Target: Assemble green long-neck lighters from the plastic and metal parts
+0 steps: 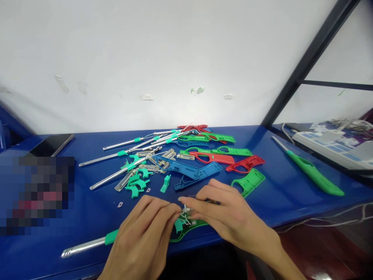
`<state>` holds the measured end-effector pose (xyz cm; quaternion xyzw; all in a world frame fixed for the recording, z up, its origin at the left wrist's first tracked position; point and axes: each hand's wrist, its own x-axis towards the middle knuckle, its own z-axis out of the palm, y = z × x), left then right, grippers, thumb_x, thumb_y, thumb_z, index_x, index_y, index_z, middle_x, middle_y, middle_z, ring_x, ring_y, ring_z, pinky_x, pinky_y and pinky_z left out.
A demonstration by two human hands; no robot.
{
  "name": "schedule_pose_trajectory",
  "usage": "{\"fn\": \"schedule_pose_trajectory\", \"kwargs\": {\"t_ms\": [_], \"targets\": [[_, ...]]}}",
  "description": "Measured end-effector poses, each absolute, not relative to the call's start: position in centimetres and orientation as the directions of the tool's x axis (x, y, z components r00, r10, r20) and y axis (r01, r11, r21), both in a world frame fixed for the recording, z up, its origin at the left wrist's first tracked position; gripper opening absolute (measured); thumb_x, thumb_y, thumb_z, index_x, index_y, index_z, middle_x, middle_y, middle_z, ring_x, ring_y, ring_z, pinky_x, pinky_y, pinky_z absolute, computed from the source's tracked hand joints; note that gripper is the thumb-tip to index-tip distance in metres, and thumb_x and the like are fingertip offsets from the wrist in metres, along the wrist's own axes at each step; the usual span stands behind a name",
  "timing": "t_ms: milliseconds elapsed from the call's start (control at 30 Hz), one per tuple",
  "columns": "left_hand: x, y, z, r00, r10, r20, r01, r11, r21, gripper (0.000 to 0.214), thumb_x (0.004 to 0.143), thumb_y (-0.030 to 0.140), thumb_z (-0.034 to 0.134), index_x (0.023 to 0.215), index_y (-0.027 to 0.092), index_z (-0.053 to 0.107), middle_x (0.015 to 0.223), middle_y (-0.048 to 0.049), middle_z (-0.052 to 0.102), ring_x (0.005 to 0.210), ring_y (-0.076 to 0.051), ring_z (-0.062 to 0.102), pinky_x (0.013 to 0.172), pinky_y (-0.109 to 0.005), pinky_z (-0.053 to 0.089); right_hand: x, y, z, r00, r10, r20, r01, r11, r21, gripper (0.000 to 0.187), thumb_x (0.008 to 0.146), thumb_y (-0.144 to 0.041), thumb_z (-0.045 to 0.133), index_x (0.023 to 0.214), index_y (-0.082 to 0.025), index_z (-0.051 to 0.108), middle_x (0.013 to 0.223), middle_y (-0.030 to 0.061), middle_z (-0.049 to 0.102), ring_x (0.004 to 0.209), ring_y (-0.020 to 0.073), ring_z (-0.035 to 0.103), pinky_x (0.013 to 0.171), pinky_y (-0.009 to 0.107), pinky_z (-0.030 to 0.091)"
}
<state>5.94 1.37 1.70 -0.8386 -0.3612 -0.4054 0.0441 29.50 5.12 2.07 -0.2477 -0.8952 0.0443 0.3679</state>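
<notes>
Both hands work close together over an open green lighter shell at the table's front edge. Its metal tube with a green collar points left, past my left hand. That hand is closed, fingertips pinched near thin white wires; what they grip is hidden. My right hand is closed too, thumb and fingers around a small silver fitting. A green trigger sits in the shell between the hands. The fitting's far side is covered by fingers.
Behind lie several metal lighter tubes, loose green triggers, transparent tanks, and blue, red and green shell halves. A whole green lighter lies right, a phone left, a power strip beyond the black frame.
</notes>
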Motion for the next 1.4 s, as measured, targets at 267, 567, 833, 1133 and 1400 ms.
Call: {"fn": "schedule_pose_trajectory", "kwargs": {"t_ms": [267, 567, 833, 1133, 1400], "targets": [[5.9, 1.3, 1.7, 0.421, 0.564, 0.710, 0.640, -0.740, 0.208, 0.022, 0.103, -0.001, 0.056, 0.111, 0.017, 0.066, 0.095, -0.0011, 0.072, 0.088, -0.015, 0.060, 0.085, -0.029, 0.051, 29.5, 5.1, 2.2, -0.609, 0.479, 0.632, 0.417, 0.872, -0.258, 0.027, 0.109, -0.019, 0.065, 0.134, -0.018, 0.074, 0.089, 0.0013, 0.069, 0.077, 0.0160, 0.051, 0.067, 0.030, 0.042], [5.7, 1.3, 1.7, 0.411, 0.567, 0.714, 0.664, -0.722, 0.192, 0.020, 0.104, 0.002, 0.058, 0.114, 0.018, 0.065, 0.097, -0.0007, 0.073, 0.089, -0.015, 0.061, 0.087, -0.029, 0.051, 29.4, 5.0, 2.2, -0.592, 0.485, 0.644, 0.448, 0.862, -0.237, 0.026, 0.112, -0.025, 0.060, 0.133, -0.018, 0.075, 0.087, 0.0020, 0.069, 0.075, 0.0160, 0.052, 0.067, 0.030, 0.043], [5.9, 1.5, 1.7, 0.420, 0.557, 0.716, 0.649, -0.736, 0.192, 0.021, 0.104, 0.001, 0.056, 0.111, 0.018, 0.066, 0.094, -0.0003, 0.073, 0.087, -0.015, 0.062, 0.085, -0.029, 0.052, 29.6, 4.9, 2.1, -0.609, 0.488, 0.625, 0.430, 0.866, -0.257, 0.027, 0.111, -0.024, 0.062, 0.135, -0.018, 0.075, 0.089, 0.0026, 0.070, 0.076, 0.0168, 0.053, 0.067, 0.031, 0.044], [3.6, 0.7, 1.7, 0.385, 0.628, 0.676, 0.761, -0.630, 0.152, 0.029, 0.106, 0.019, 0.058, 0.133, 0.023, 0.067, 0.117, -0.0017, 0.075, 0.110, -0.016, 0.068, 0.102, -0.028, 0.054, 29.7, 4.9, 2.2, -0.513, 0.583, 0.630, 0.465, 0.806, -0.366, 0.018, 0.106, -0.029, 0.073, 0.120, -0.019, 0.077, 0.089, 0.0007, 0.081, 0.074, 0.0165, 0.060, 0.071, 0.034, 0.047], [3.5, 0.7, 1.5, 0.436, 0.632, 0.641, 0.716, -0.675, 0.178, 0.024, 0.108, 0.016, 0.053, 0.117, 0.025, 0.073, 0.102, 0.0004, 0.074, 0.093, -0.012, 0.069, 0.088, -0.022, 0.057, 30.7, 4.2, 2.2, -0.537, 0.621, 0.571, 0.480, 0.781, -0.399, 0.016, 0.107, -0.029, 0.071, 0.120, -0.022, 0.078, 0.104, 0.0019, 0.082, 0.087, 0.0189, 0.066, 0.079, 0.036, 0.049]]}}
